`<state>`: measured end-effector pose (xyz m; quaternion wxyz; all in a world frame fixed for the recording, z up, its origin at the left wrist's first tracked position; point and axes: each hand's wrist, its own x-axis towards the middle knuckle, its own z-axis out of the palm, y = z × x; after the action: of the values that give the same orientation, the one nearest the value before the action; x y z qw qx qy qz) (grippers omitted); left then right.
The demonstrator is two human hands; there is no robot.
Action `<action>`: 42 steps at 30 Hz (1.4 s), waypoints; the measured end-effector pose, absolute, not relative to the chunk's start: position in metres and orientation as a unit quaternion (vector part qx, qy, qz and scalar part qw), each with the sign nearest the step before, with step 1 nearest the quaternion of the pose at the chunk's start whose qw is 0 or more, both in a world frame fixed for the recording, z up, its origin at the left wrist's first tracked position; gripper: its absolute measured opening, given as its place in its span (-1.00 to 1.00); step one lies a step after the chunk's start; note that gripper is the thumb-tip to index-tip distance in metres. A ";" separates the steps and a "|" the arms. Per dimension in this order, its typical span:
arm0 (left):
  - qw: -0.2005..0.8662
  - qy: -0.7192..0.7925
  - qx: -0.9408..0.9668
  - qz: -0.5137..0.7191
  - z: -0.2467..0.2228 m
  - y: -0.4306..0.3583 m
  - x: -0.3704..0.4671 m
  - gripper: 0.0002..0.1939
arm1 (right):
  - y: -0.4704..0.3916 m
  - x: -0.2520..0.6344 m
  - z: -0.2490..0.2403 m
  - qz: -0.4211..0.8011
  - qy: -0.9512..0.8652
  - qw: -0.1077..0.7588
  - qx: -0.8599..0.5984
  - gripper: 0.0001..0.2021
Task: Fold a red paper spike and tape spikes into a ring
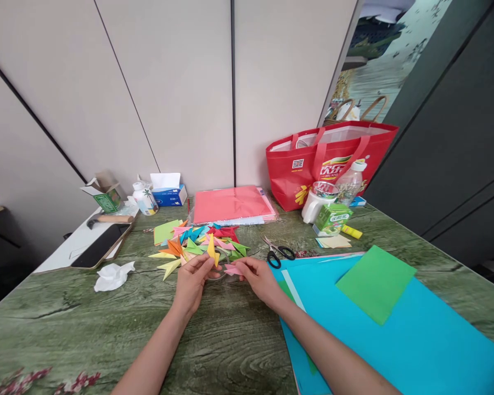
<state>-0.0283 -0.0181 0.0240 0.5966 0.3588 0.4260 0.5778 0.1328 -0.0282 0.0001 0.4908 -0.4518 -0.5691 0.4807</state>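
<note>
My left hand [196, 277] pinches a yellow folded-paper piece [212, 249], its point standing upward. Between my two hands curves a thin, pale ring [228, 258]; its material and which fingers bear it are hard to make out. My right hand [261, 280] has thumb and finger closed on a pink folded-paper piece [233, 269], close to the ring and the yellow piece. Just beyond lies a heap of coloured folded-paper pieces [193, 235] in orange, blue, red, green and pink. Black-handled scissors [278, 252] rest open-bladed to the right of the heap.
Blue sheets [354, 334] with a green square [376, 285] cover the table's right side. Behind stand a red bag [296, 181], a bottle [349, 184], a mug [312, 207] and a green carton [333, 219]. Leftward lie a crumpled tissue [113, 276], a phone [99, 247] and a hammer [111, 218].
</note>
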 end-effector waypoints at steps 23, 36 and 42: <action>0.599 0.440 0.447 0.498 0.017 -0.024 -0.024 -0.79 | -0.028 0.136 0.002 0.549 -0.438 0.560 -0.439 -0.64; 0.596 0.463 0.454 0.474 0.015 -0.024 -0.021 -0.78 | -0.029 0.135 0.004 0.566 -0.453 0.544 -0.423 -0.75; 0.598 0.463 0.466 0.461 0.016 -0.024 -0.022 -0.80 | -0.027 0.135 0.003 0.580 -0.473 0.534 -0.393 -0.69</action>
<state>-0.0219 -0.0241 0.0156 0.5976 0.4656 0.4626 0.4605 0.1353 -0.0274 0.0027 0.5342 -0.3933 -0.4727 0.5800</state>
